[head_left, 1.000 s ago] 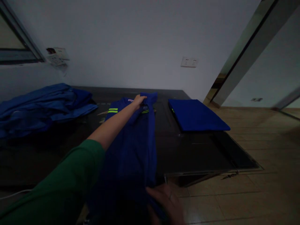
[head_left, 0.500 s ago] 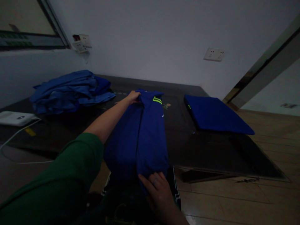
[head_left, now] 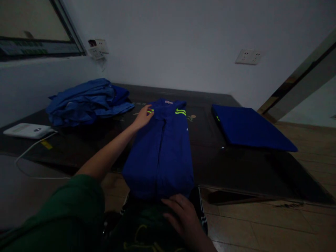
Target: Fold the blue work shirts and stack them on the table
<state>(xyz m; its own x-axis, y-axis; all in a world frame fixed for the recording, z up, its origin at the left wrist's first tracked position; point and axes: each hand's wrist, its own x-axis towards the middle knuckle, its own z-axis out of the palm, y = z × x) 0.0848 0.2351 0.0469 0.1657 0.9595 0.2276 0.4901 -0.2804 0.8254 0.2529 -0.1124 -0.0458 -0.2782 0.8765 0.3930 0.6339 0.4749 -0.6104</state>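
Observation:
A blue work jacket (head_left: 174, 150) with lime-green stripes on its shoulders lies folded into a long shape, its collar towards the wall. Its lower end overhangs the near table edge above my lap. My left hand (head_left: 143, 117) rests at the jacket's left shoulder, beside the green stripe, with fingers slightly apart and not closed on the cloth. At the near end, my right hand (head_left: 182, 211) has its fingers stretched out by the hem; its thumb stands apart.
A dark table (head_left: 210, 168) stands against the wall. At its left lies a heap of crumpled blue clothes (head_left: 86, 101), near a white device (head_left: 27, 130) with a cable (head_left: 23, 154). On the right is a neatly folded blue garment (head_left: 252, 127).
My left hand has let go of the collar and moved left to the shoulder. The collar now lies flatter, showing its label and both stripes. My right hand has slipped off the hem.

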